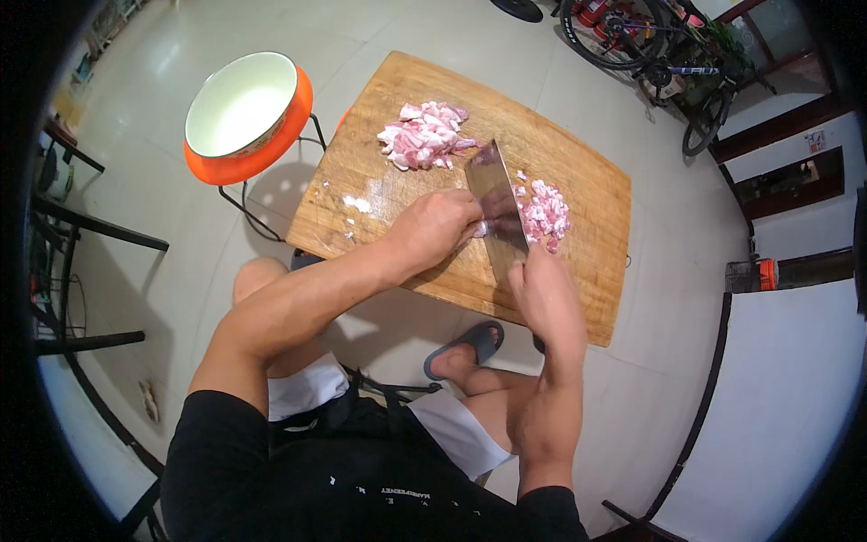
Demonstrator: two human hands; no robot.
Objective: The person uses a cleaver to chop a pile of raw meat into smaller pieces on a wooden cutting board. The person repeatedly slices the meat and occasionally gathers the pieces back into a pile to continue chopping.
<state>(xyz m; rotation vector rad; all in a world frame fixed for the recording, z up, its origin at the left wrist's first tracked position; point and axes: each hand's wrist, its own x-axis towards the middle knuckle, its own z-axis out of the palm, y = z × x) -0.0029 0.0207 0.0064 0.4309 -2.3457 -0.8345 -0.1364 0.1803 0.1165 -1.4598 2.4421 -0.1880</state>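
Observation:
My right hand [546, 285] is closed round the grip of a cleaver [497, 203], whose wide blade stands on edge over the wooden cutting board [361, 163]. Against the blade's left face, my left hand [438, 226] has its fingers curled down on a small piece of raw meat [480, 229], mostly hidden under the fingertips. Right of the blade lies a heap of finely diced meat [545, 213]. Larger pink and white meat slices [424, 135] are piled at the board's far left. A few scraps stick to the wood near my left forearm.
To the left, a white enamel bowl [244, 104] sits on an orange stool [262, 163] with dark metal legs. Black chair legs [99, 226] reach in from the left edge. A bicycle [623, 36] stands at the far right, and a white wall [777, 379] borders the tiled floor.

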